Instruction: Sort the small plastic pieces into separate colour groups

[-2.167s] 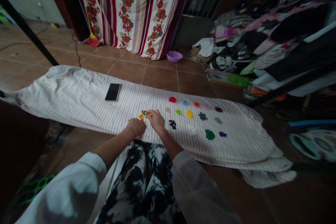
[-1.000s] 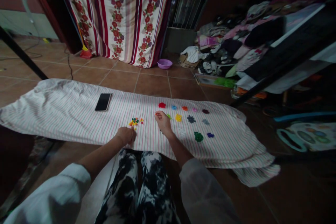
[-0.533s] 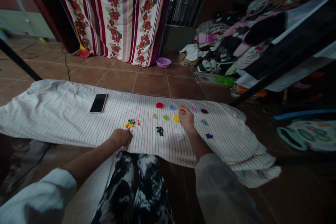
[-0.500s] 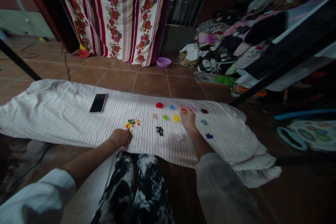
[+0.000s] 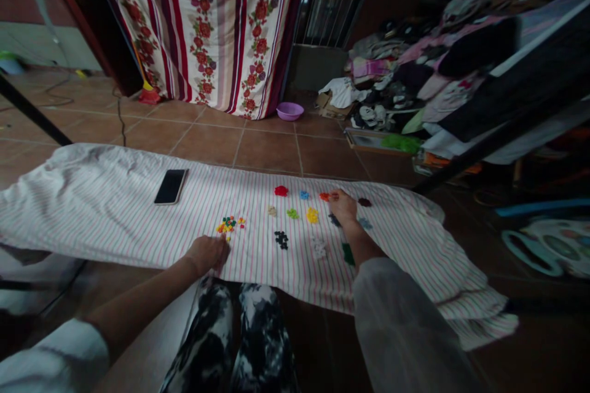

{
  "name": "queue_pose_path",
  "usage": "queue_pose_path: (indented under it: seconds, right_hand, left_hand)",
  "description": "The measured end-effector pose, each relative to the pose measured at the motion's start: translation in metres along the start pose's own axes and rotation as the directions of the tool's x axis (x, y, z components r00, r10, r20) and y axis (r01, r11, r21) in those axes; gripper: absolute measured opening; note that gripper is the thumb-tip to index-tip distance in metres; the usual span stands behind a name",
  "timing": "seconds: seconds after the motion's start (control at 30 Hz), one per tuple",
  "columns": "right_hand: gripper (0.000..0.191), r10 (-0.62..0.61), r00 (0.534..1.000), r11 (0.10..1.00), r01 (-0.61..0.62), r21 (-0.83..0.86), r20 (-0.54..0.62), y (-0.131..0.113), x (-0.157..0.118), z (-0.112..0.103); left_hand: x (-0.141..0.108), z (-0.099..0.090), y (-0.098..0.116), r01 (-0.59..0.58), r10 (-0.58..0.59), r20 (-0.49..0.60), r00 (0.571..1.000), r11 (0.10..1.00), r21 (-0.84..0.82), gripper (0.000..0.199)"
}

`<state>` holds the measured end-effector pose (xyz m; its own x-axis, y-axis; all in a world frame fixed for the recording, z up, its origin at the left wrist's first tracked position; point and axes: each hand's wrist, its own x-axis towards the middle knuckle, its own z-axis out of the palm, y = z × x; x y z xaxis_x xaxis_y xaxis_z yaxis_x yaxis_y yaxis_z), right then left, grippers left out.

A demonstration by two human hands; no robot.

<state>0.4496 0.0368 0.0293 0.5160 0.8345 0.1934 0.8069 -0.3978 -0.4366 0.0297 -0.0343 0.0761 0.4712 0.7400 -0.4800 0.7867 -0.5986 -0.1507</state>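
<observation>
Small coloured pieces lie in piles on a striped cloth [image 5: 184, 233]. My left hand [image 5: 209, 253] rests at the near edge of a mixed yellow, green and orange pile [image 5: 227, 225], fingers bent down; what they hold, if anything, is hidden. My right hand [image 5: 343, 206] is closed just right of the orange-red pile [image 5: 325, 196], its fingertips too small to read. Around it are a blue pile [image 5: 304, 194], a yellow pile [image 5: 312, 215], a dark red pile [image 5: 364, 202] and a green pile [image 5: 348, 253], partly behind my right arm. Black pieces [image 5: 281, 240] lie nearer the middle.
A phone [image 5: 171, 186] lies on the cloth at the left. Red [image 5: 281, 191], beige [image 5: 271, 211], lime [image 5: 292, 214] and whitish [image 5: 318, 248] piles sit between my hands. Beyond the cloth stand a purple basin [image 5: 290, 112] and heaped clothes [image 5: 405, 73].
My right hand has shifted slightly right, and the orange-red pile now shows beside it. The green pile has come into view by my right forearm. My left hand stays by the mixed pile.
</observation>
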Motion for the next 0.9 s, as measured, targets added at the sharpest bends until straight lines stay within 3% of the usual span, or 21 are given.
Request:
queue_pose_path:
  seconds: [0.23, 0.63, 0.77, 0.9]
  right_hand:
    - [0.018, -0.060, 0.998, 0.996, 0.059, -0.068, -0.009, 0.004, 0.004, 0.010]
    - [0.030, -0.055, 0.997, 0.996, 0.058, 0.061, -0.046, 0.000, 0.001, 0.006]
    - [0.031, -0.058, 0.993, 0.987, 0.073, 0.142, -0.106, -0.014, -0.006, 0.003]
    - [0.028, -0.150, 0.982, 0.943, 0.176, 0.282, -0.111, -0.048, -0.029, 0.005]
  left_hand:
    - [0.002, -0.001, -0.001, 0.015, -0.013, 0.056, 0.998, 0.999, -0.032, 0.052]
    - [-0.001, -0.004, 0.000, 0.040, -0.036, 0.062, 0.997, 0.998, -0.055, 0.051]
    - [-0.003, -0.009, 0.001, 0.047, -0.043, 0.074, 0.996, 0.997, -0.055, 0.054]
    - [-0.005, -0.010, 0.001, 0.061, -0.057, 0.070, 0.996, 0.996, -0.063, 0.056]
